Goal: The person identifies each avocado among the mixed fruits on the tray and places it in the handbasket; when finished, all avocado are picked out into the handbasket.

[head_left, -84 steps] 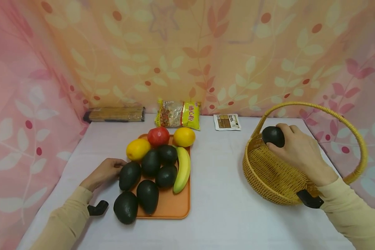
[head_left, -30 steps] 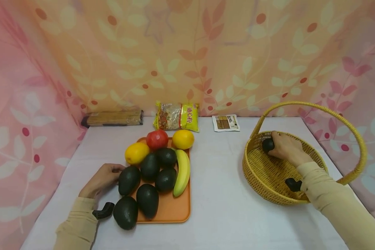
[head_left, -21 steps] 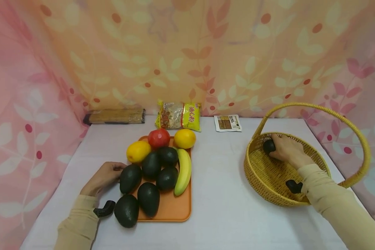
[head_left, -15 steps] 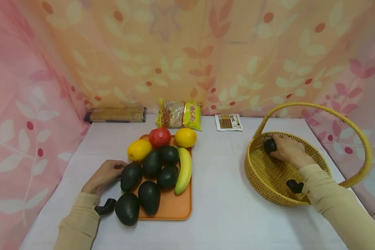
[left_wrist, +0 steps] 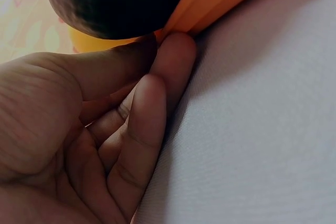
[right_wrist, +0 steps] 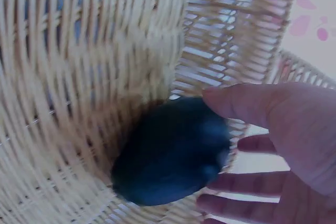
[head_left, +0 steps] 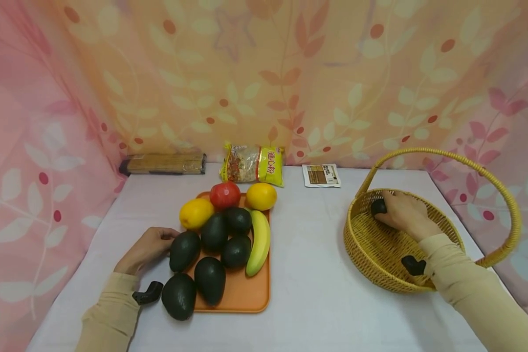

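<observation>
Low in a round wicker basket (head_left: 369,256), the right hand (head_left: 406,212) holds a dark green avocado (right_wrist: 170,153) by one end, near the basket wall. In the right wrist view the thumb touches one side of it and the fingers lie spread at the other. The left hand (head_left: 151,247) pinches the left edge of an orange tray (head_left: 246,293) between thumb and fingers, right beside an avocado (left_wrist: 121,3). On the tray lie several more avocados (head_left: 210,281), a banana (head_left: 258,242), a red round fruit (head_left: 225,195) and two yellow fruits (head_left: 195,213), (head_left: 261,196).
The basket's tall handle (head_left: 449,155) arches over the right hand. Along the back of the white cloth lie a brown bundle (head_left: 165,164), a yellow and clear food bag (head_left: 253,165) and a flat packet (head_left: 322,175). Floral curtains (head_left: 290,73) stand behind and at both sides.
Since the oldest frame the right hand has lowered the avocado from rim height down into the basket. During the last second both hands have stayed nearly still.
</observation>
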{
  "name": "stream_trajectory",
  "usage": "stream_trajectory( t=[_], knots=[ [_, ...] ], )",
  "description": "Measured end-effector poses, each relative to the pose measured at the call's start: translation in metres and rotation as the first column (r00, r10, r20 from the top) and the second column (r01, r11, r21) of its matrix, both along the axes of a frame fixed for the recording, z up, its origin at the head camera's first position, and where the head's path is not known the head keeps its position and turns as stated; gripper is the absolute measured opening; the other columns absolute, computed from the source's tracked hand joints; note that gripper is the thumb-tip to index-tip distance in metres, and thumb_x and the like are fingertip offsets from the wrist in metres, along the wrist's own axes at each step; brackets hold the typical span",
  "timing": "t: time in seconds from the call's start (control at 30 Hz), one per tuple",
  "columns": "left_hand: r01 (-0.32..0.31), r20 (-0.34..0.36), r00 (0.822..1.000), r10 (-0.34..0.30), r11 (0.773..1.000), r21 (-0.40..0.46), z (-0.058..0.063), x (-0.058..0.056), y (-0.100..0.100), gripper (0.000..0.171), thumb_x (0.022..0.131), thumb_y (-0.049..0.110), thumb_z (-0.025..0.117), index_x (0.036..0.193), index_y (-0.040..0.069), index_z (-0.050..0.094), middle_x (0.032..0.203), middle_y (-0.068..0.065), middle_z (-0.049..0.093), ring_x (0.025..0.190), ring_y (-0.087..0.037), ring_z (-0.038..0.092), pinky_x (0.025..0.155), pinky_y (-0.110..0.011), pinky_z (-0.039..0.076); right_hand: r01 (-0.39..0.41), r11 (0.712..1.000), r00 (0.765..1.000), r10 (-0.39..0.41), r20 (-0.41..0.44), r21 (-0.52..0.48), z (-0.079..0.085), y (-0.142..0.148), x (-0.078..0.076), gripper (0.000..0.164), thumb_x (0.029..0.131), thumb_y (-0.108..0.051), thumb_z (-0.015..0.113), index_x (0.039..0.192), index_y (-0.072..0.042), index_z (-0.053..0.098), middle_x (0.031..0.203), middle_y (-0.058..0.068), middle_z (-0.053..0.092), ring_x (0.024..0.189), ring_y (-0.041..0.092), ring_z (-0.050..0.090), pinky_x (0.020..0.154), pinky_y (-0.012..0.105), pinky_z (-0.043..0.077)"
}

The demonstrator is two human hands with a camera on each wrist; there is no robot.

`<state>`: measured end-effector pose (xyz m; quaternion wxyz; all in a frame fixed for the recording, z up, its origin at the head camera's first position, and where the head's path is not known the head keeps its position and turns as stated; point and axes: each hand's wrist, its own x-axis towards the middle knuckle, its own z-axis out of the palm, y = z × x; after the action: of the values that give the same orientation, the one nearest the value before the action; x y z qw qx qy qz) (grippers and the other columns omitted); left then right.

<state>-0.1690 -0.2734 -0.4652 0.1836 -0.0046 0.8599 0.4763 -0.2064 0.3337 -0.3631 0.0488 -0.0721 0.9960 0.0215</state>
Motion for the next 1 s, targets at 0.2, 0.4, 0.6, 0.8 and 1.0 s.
stream_trajectory(
  t=[0.2, 0.4, 0.6, 0.8, 1.0],
  knots=[
    [0.009, 0.008, 1.000, -0.009, 1.000, 0.009, 0.000, 0.001, 0.000, 0.031, 0.093, 0.016, 0.061, 0.116, -0.004, 0.067, 0.089, -0.004, 0.067, 0.076, -0.014, 0.057, 0.067, -0.025, 0.051, -0.034, 0.999, 0.965, 0.037, -0.260, 0.016, 0.022, -0.034, 0.019, 0.028, 0.087, -0.022, 0.062, 0.072, 0.001, 0.056, 0.062, 0.017, 0.054, 0.052, 0.034, 0.052, 0.039, 0.046, 0.039],
    [0.010, 0.006, 1.000, -0.010, 1.000, -0.020, 0.003, 0.000, 0.000, 0.029, 0.093, 0.014, 0.060, 0.115, -0.003, 0.067, 0.090, -0.006, 0.067, 0.080, -0.017, 0.057, 0.070, -0.026, 0.050, -0.184, 0.983, 0.861, 0.155, -0.484, -0.012, 0.039, -0.087, 0.037, 0.025, 0.081, -0.016, 0.067, 0.064, -0.007, 0.050, 0.051, 0.005, 0.044, 0.039, 0.020, 0.038, 0.033, 0.036, 0.030],
    [0.015, -0.011, 1.000, -0.015, 0.999, -0.050, 0.004, -0.003, 0.001, 0.030, 0.093, 0.016, 0.060, 0.115, -0.003, 0.067, 0.094, -0.007, 0.068, 0.082, -0.017, 0.057, 0.071, -0.026, 0.050, -0.426, 0.903, 0.726, 0.374, -0.577, 0.049, 0.047, -0.131, 0.046, 0.033, 0.077, -0.025, 0.078, 0.098, -0.003, 0.065, 0.080, 0.011, 0.063, 0.063, 0.028, 0.059, 0.051, 0.039, 0.049],
    [0.010, -0.026, 1.000, -0.011, 0.999, -0.050, 0.005, -0.002, 0.001, 0.031, 0.092, 0.014, 0.060, 0.116, -0.004, 0.067, 0.090, -0.006, 0.068, 0.078, -0.015, 0.057, 0.069, -0.025, 0.050, -0.697, 0.717, 0.640, 0.626, -0.446, 0.006, 0.042, -0.171, 0.058, 0.053, 0.081, -0.031, 0.078, 0.126, -0.010, 0.058, 0.121, 0.012, 0.062, 0.109, 0.028, 0.062, 0.089, 0.042, 0.054],
    [0.008, -0.007, 1.000, -0.008, 0.998, -0.056, 0.002, 0.000, 0.001, 0.032, 0.093, 0.015, 0.060, 0.117, -0.005, 0.065, 0.094, -0.007, 0.069, 0.079, -0.015, 0.057, 0.069, -0.026, 0.050, -0.800, 0.600, 0.579, 0.775, -0.253, 0.009, 0.016, -0.207, 0.073, 0.062, 0.082, -0.035, 0.078, 0.136, -0.018, 0.051, 0.138, 0.010, 0.054, 0.123, 0.025, 0.055, 0.098, 0.038, 0.052]
  ],
)
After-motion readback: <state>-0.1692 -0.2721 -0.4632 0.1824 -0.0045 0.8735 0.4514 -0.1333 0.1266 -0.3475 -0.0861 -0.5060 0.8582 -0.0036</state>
